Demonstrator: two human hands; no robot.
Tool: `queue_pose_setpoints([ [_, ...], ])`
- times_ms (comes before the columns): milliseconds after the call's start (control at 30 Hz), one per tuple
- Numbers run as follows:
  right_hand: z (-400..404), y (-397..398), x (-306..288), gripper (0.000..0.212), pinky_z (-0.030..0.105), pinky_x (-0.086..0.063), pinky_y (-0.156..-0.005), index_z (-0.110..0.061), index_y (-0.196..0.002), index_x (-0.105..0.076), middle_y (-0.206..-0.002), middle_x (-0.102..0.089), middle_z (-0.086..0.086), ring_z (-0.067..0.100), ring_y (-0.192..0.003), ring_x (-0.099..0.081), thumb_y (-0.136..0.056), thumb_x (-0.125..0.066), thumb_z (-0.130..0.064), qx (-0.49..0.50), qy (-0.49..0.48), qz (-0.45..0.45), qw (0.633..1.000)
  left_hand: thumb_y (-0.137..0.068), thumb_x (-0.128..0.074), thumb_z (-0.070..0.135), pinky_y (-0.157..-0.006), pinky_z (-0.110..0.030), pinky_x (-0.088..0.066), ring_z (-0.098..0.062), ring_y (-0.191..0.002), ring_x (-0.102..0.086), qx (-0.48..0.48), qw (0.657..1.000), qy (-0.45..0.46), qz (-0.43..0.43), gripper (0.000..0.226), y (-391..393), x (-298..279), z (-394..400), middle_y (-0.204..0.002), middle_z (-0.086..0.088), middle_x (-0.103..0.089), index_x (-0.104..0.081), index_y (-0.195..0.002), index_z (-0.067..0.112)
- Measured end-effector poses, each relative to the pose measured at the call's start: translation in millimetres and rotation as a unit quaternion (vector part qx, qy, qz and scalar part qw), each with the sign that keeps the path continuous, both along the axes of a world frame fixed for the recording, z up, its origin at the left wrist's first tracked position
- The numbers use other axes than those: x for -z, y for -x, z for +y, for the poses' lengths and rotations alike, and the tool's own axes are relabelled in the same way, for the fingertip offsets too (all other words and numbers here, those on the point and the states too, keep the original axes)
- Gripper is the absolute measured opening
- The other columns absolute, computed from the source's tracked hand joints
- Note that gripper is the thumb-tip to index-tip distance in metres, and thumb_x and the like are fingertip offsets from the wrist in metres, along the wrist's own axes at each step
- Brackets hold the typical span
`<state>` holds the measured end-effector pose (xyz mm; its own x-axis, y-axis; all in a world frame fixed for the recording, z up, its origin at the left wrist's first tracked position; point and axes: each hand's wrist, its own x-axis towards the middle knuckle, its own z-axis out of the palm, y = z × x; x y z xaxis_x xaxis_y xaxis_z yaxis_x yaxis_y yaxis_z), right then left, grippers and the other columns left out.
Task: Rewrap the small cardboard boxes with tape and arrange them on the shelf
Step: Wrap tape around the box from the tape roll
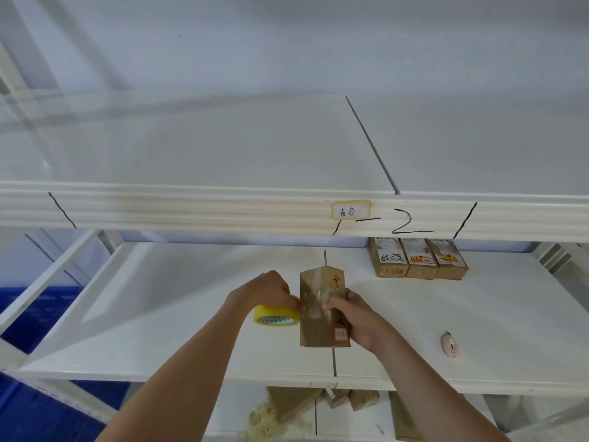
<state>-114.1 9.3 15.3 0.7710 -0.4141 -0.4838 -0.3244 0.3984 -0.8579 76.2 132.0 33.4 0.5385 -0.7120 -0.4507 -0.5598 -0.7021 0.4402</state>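
White shelf (191, 314) spanning mid-frame, light stiff cardboard box (322, 311) standing at centre, best gripped by its flat sides, right hand (350, 317) clamping it, left hand (271, 291) pinching the yellow tape roll (275, 315) against its left face.

The middle shelf (191, 298) lay bare on its left half, giving a hand easy passage. At the center the left hand (267, 290), tape roll (275, 315), box (322, 311) and right hand (353, 317) blocked the way. Three boxes (417, 258) stood at the back right, under the low upper shelf edge (223, 208). A small cutter (451, 346) lay near the front right.
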Motion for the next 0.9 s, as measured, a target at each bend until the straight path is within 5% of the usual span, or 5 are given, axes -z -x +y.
queue_pose_setpoints([
  [333,-3.8,-3.0,-13.1,0.059,0.055,-0.058,-0.089,-0.025,-0.121,-0.061,-0.109,-0.073,0.011,0.032,-0.102,-0.07,-0.064,-0.074,-0.036,0.015,0.091,0.05,0.995,-0.07,-0.081,0.059,-0.071,-0.028,-0.056,-0.018,-0.084,-0.068,-0.003,0.999,0.013,-0.035,0.051,10.0,-3.2,-7.7,-0.089,0.001,-0.07,-0.077,-0.098,0.017],
  [500,6.0,-9.3,-23.7,0.07,0.039,-0.06,-0.081,-0.035,-0.125,-0.048,-0.117,-0.065,-0.006,0.017,-0.104,-0.066,-0.069,-0.088,-0.045,0.001,0.149,0.063,0.987,-0.069,-0.082,0.056,-0.07,-0.028,-0.058,-0.017,-0.077,-0.067,-0.019,0.998,0.031,-0.052,0.052,8.5,-7.6,-10.6,-0.086,0.0,-0.071,-0.078,-0.1,0.015],
  [600,11.1,-15.1,-25.5,0.072,0.034,-0.059,-0.07,-0.033,-0.118,-0.049,-0.113,-0.063,-0.006,0.016,-0.1,-0.065,-0.062,-0.094,-0.038,0.013,0.2,0.085,0.976,-0.071,-0.081,0.055,-0.071,-0.028,-0.057,-0.017,-0.078,-0.067,-0.011,0.998,0.035,-0.057,0.051,8.1,-10.1,-10.3,-0.084,0.0,-0.069,-0.078,-0.102,0.015],
  [700,8.8,-18.4,-25.0,0.057,0.042,-0.061,-0.078,-0.029,-0.108,-0.054,-0.106,-0.066,-0.002,0.019,-0.095,-0.067,-0.064,-0.091,-0.025,0.048,0.21,0.09,0.972,-0.075,-0.078,0.054,-0.067,-0.026,-0.053,-0.016,-0.077,-0.067,-0.016,0.998,0.05,-0.042,0.046,9.2,-11.0,-8.1,-0.085,-0.001,-0.07,-0.078,-0.1,0.015],
  [900,-5.7,-9.4,-22.4,0.056,0.044,-0.061,-0.08,-0.023,-0.111,-0.059,-0.107,-0.069,0.002,0.022,-0.096,-0.069,-0.064,-0.089,-0.019,0.064,0.189,0.086,0.976,-0.082,-0.076,0.052,-0.071,-0.025,-0.044,-0.018,-0.084,-0.059,-0.026,0.991,0.088,0.1,0.026,-3.9,-16.9,8.4,-0.078,0.007,-0.063,-0.072,-0.072,0.029],
])
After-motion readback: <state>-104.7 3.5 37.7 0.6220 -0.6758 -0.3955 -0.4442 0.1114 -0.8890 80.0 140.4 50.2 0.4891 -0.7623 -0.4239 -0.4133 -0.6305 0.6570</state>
